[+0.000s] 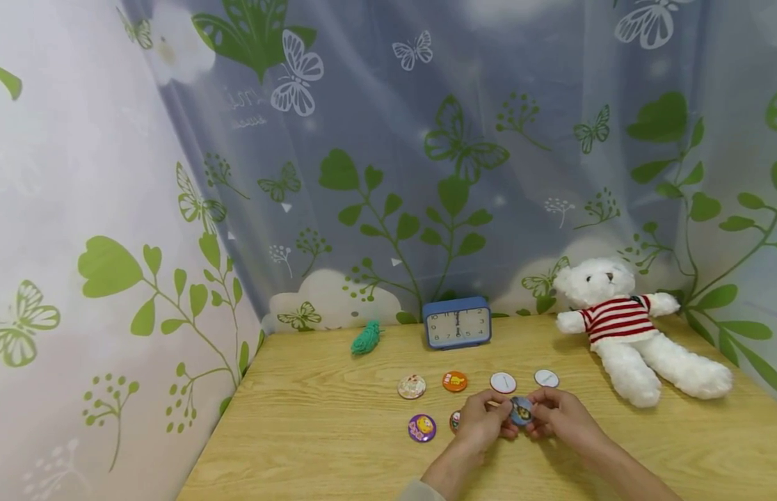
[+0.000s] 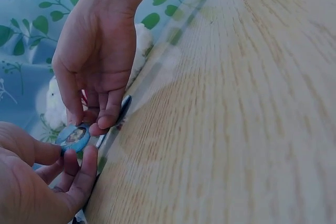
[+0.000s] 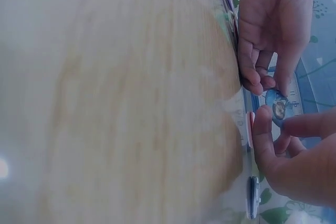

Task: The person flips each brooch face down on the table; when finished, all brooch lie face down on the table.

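Observation:
Both hands hold a round blue button badge (image 1: pixel 522 411) with a small picture on its face, raised just off the wooden table. My left hand (image 1: pixel 484 426) pinches its left edge between thumb and fingers, and my right hand (image 1: pixel 558 416) pinches the right edge. In the left wrist view the badge (image 2: pixel 75 138) shows between both sets of fingertips. The right wrist view shows the badge (image 3: pixel 278 106) tilted, its picture side visible. Beside my left hand lies another badge (image 1: pixel 454 421), mostly hidden by that hand. A purple badge (image 1: pixel 422 428) lies farther left.
Behind the hands lie a beige badge (image 1: pixel 412 386), an orange badge (image 1: pixel 455 381) and two white discs (image 1: pixel 503 382), each with a thin line. A blue clock (image 1: pixel 458 323), green yarn bundle (image 1: pixel 366 339) and white teddy bear (image 1: pixel 620 327) stand or lie at the table's (image 1: pixel 300 417) back.

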Action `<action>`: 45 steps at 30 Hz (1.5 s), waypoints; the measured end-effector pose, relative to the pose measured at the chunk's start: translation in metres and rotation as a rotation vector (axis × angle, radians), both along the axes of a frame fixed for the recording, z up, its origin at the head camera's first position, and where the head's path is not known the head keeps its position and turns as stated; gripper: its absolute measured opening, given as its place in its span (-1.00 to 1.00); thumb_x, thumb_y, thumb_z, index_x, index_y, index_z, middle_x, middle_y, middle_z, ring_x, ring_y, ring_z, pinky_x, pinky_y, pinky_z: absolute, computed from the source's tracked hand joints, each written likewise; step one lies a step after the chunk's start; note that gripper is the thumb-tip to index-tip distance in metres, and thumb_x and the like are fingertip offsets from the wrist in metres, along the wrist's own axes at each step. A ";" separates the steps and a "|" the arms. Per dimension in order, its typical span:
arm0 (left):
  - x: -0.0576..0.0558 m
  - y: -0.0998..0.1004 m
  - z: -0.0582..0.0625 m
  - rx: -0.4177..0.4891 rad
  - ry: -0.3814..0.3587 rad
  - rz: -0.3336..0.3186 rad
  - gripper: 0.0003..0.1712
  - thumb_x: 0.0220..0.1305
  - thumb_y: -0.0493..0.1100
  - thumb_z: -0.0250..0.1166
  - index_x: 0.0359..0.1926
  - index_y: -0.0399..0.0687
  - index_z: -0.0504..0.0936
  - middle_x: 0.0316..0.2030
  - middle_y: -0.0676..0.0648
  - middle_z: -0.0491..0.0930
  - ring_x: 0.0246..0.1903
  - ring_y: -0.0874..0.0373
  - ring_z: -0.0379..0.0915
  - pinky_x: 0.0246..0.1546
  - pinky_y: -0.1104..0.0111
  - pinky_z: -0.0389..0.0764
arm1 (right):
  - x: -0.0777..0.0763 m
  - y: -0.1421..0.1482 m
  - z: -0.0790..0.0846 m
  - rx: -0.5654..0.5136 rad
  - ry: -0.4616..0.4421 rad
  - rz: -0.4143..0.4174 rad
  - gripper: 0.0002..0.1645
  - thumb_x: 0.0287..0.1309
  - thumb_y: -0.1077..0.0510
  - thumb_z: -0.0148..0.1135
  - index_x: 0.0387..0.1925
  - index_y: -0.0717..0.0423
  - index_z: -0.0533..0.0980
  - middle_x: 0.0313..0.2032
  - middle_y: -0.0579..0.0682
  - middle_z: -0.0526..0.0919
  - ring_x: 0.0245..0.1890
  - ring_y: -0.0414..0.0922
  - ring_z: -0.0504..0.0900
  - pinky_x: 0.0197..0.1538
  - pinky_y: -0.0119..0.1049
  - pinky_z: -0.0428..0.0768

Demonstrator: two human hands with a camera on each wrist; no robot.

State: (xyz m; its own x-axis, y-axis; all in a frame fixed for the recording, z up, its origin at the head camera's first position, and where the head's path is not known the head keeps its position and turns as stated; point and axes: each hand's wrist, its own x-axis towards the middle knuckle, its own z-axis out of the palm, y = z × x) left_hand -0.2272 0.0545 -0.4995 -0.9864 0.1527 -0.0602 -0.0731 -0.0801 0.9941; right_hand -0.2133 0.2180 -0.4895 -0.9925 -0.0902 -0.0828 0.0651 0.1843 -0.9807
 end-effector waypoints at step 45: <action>0.000 0.004 -0.003 0.055 -0.008 0.064 -0.88 0.36 -0.45 0.26 -0.11 -0.35 0.55 -0.44 -0.19 0.66 -0.62 0.20 0.56 -0.52 0.41 0.74 | 0.000 -0.001 -0.001 0.005 -0.030 -0.037 -0.85 0.44 0.36 0.04 -0.07 0.42 0.44 -0.39 0.07 0.57 -0.45 -0.10 0.60 -0.46 -0.31 0.65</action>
State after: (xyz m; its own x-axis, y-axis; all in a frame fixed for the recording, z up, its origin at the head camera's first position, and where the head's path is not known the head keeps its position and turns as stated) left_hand -0.2270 0.0583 -0.5026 -0.9937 0.0930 -0.0618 -0.0744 -0.1393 0.9874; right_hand -0.2133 0.2167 -0.4904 -0.9921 -0.0535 -0.1134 0.1017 0.1858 -0.9773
